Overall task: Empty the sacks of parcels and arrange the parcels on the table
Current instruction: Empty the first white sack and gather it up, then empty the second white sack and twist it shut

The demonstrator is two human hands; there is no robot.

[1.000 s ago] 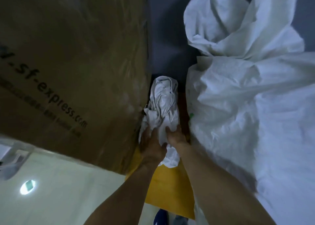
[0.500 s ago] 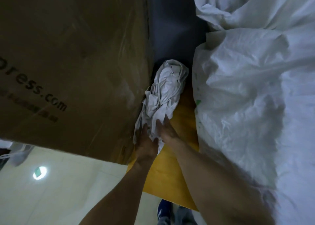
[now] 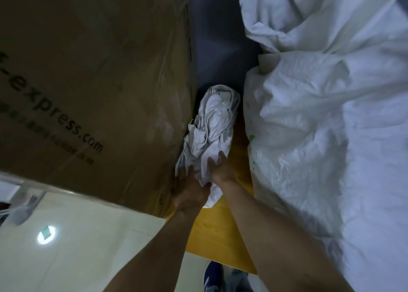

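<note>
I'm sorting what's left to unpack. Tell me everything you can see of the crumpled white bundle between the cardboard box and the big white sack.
The crumpled white bundle is a long, rumpled wad of thin white material, cloth or woven plastic, deeply creased. It lies lengthwise over the yellow surface, between the cardboard box and the big white sack, touching the box. The left hand and right hand grip its near end. Contents unseen.

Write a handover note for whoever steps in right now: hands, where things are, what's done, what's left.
Left hand and right hand: both grip the crumpled white sack.
It lies on the yellow table, wedged between the cardboard box and the bulky white sack.
Done: no parcels laid out in view.
Left: free this sack, empty the sacks, arrange the parcels.
</note>
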